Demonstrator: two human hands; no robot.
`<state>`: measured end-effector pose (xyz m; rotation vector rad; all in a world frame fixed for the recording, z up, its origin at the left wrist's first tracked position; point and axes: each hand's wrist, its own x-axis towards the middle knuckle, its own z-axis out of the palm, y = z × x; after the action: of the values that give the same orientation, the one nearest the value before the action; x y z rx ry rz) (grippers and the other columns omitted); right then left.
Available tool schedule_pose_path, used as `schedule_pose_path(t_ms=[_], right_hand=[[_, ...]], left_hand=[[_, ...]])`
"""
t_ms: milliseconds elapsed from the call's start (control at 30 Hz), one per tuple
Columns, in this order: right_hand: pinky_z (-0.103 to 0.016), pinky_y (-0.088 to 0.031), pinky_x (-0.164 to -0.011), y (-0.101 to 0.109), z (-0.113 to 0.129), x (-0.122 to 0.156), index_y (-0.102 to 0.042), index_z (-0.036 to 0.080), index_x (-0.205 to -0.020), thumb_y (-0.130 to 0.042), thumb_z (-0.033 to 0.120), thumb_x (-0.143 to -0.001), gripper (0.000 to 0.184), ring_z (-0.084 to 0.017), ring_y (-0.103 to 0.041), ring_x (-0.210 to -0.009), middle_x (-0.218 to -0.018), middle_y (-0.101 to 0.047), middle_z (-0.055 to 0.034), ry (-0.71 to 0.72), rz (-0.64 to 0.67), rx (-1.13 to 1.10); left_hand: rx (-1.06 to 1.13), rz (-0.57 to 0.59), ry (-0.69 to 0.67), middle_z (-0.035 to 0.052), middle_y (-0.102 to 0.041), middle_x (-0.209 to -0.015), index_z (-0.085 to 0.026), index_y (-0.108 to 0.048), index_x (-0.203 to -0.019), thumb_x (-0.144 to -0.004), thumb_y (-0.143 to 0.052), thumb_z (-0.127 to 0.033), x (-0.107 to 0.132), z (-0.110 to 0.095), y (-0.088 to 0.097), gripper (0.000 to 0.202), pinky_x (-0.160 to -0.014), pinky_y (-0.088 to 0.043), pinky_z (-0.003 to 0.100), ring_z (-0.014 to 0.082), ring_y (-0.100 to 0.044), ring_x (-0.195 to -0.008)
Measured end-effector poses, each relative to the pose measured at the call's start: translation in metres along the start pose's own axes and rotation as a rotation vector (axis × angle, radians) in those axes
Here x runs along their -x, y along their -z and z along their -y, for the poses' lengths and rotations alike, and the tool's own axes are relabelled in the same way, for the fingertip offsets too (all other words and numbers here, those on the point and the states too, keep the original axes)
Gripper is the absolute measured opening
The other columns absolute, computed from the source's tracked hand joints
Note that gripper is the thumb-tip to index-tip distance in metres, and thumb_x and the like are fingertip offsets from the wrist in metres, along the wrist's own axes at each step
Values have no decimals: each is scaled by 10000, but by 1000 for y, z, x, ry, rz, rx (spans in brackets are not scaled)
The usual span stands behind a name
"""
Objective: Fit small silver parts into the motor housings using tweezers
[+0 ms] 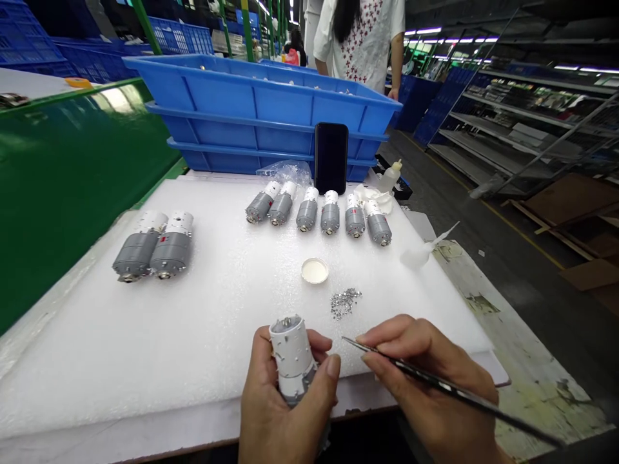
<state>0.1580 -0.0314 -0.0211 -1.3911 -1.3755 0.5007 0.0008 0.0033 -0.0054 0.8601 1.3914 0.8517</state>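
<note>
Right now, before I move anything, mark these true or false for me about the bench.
The left hand holds a motor: true.
The right hand holds a screwdriver: false, it holds tweezers.
Six motors lie in a row on the white foam: true.
The phone lies flat on the foam: false, it stands upright in front of the blue crates.
Two more motors lie apart from that row: true.
The silver bits sit inside the round lid: false, they lie in a pile beside it.
</note>
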Motion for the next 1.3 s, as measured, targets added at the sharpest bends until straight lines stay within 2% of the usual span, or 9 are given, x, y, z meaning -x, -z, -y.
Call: schedule_pose_path(t_ms=[67,200,333,400,533,633,733,967,1300], right_hand=[[-274,-579,-608,-7,7,8,-624,308,-883,-759,168,-879,195,-176,-770,-742,-888,-796,16,25,-14,-27],[-329,-614,-646,-23,13,16,-656,337,-934,-748,203,-908,165,-204,-777,-769,-872,-794,4,45,-88,-117],[-395,-617,-636,-26,14,18,-659,318,-891,-753,249,-908,117,-247,-769,-747,-858,-790,-42,-27,-99,-161],[-383,-607,-619,-21,15,15,-647,305,-843,-772,278,-889,136,-244,-762,-714,-842,-789,-45,-84,-64,-160],[-268,-556,-520,-9,18,1,-651,278,-790,-803,243,-837,162,-191,-734,-661,-801,-777,-30,-136,63,-166],[-206,-480,-431,-6,21,-10,-660,250,-749,-806,204,-804,162,-108,-614,-502,-757,-749,-16,-214,93,-287],[-179,-429,-405,-7,23,-15,-662,233,-726,-807,200,-792,163,-66,-528,-452,-751,-737,-5,-291,108,-405],[-165,-461,-484,-6,16,-12,-651,230,-769,-812,254,-838,177,-55,-545,-520,-816,-725,6,-397,200,-491],[-178,-473,-474,-6,8,-14,-641,217,-792,-801,297,-864,193,-61,-584,-522,-841,-694,9,-528,295,-667]], left_hand=[[0,-11,-5,-18,-707,-802,-249,-600,-905,-739,-813,-423,1,-1,-2,322,-585,-445,265,143,-574,-645],[42,-21,-43,-41,-654,-758,-247,-598,-867,-757,-796,-407,0,1,0,278,-606,-447,279,148,-553,-659],[64,-30,-79,-53,-634,-718,-246,-612,-835,-748,-806,-399,-1,3,3,262,-607,-451,279,146,-553,-635],[46,-38,-112,-54,-629,-699,-241,-623,-808,-736,-821,-386,-1,1,5,255,-576,-433,269,139,-545,-609],[8,-29,-190,-57,-640,-701,-236,-643,-774,-724,-832,-350,-5,0,12,226,-558,-430,238,121,-543,-585],[5,80,-152,-46,-641,-665,-226,-646,-774,-726,-835,-382,-10,1,17,250,-508,-432,228,123,-534,-547],[35,133,-94,-44,-628,-618,-214,-637,-773,-721,-839,-389,-12,2,20,272,-479,-429,214,117,-530,-514],[54,95,-93,-50,-626,-586,-211,-624,-750,-705,-815,-340,-8,-4,17,234,-479,-387,191,94,-508,-504],[92,164,-69,-52,-583,-535,-207,-637,-729,-685,-830,-380,-8,-3,19,263,-476,-382,196,96,-502,-492]])
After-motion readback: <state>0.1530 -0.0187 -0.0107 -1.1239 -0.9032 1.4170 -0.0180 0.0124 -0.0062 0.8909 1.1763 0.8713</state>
